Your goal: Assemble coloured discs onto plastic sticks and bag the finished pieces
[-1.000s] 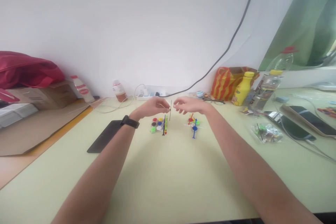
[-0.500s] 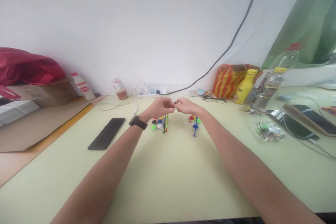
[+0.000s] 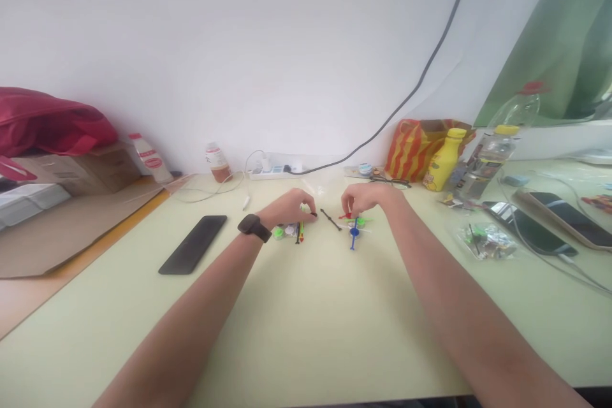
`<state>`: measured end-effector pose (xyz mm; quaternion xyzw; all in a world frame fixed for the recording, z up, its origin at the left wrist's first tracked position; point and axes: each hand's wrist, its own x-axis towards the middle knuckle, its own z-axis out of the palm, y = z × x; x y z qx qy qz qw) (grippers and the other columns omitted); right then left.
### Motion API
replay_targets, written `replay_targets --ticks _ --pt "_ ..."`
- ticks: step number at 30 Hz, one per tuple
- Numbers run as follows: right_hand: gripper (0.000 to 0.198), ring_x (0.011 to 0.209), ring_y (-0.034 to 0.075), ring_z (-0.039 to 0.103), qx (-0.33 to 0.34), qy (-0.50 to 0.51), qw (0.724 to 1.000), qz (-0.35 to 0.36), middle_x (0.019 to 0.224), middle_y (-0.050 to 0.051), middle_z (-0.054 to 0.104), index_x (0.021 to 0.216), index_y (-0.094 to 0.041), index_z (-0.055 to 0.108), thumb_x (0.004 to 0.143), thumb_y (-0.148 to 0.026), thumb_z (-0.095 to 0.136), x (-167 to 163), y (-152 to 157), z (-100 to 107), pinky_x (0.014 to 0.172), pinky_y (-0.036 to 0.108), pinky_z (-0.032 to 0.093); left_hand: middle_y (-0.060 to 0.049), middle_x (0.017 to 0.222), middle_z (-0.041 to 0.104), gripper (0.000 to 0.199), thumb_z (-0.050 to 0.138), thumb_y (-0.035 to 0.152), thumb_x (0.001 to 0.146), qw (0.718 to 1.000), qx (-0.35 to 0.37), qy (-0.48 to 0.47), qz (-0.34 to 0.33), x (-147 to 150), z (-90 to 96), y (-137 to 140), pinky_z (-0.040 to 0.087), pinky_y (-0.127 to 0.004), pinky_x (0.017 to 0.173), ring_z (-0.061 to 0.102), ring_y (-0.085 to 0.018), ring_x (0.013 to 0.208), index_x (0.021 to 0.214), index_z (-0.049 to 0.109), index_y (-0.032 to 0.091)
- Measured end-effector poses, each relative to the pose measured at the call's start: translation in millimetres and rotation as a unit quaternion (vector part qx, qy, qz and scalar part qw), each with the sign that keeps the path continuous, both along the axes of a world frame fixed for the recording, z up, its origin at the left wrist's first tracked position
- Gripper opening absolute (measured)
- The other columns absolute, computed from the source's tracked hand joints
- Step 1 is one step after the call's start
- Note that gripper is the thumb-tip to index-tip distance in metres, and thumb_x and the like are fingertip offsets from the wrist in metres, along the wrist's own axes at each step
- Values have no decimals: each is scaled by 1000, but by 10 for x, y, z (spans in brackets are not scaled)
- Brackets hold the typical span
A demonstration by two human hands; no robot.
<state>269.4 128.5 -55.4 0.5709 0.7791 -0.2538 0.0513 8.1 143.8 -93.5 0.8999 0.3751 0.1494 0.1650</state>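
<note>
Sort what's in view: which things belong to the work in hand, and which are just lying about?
In the work:
- small dark piece at the left hand
- red piece by the right hand
- loose black stick
- blue piece

Lying about:
- black phone
- yellow bottle
- striped bag
- power strip

**Pale-green flat tabletop point(image 3: 306, 325), left to right**

A flat black rectangular phone point(image 3: 194, 244) lies left of the bare left hand point(image 3: 292, 205). A thin black plastic stick point(image 3: 331, 220) is between that hand and the bare right hand point(image 3: 362, 197); a long blue plastic stick point(image 3: 353, 243) lies just before the right hand. Farther right lies a clear plastic packet point(image 3: 492, 242). Behind and left of it, a yellow plastic bottle point(image 3: 440, 164) stands before a red-and-yellow striped bag point(image 3: 400, 152).
</note>
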Motion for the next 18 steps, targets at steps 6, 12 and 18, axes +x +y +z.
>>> replay_targets --ticks 6,12,18 --pt "18 84 24 69 9 -8 1000 -6 88 4 75 80 -23 77 66 -15 84 4 -11 -6 67 29 49 -8 105 74 31 76 48 80 999 40 -7 12 -3 64 -41 50 -37 88 65 -29 102 101 81 25" --pt "13 80 22 69 20 11 1000 -12 82 3 75 76 -22 76 69 -14 83 1 -15 -47 67 28 49 -9 129 68 34 67 49 89 996 27 58 -58 150 -101 -122 42 -44 104 53 -35 123 114 80 30" --pt "8 95 23 68 120 106 985 -58 109 11 75 92 -17 71 86 -20 76 23 26 8 74 28 50 -11 138 63 46 64 46 94 998 60 25 -19 119 25 -131 40 -49 110 50 -35 128 136 68 29"
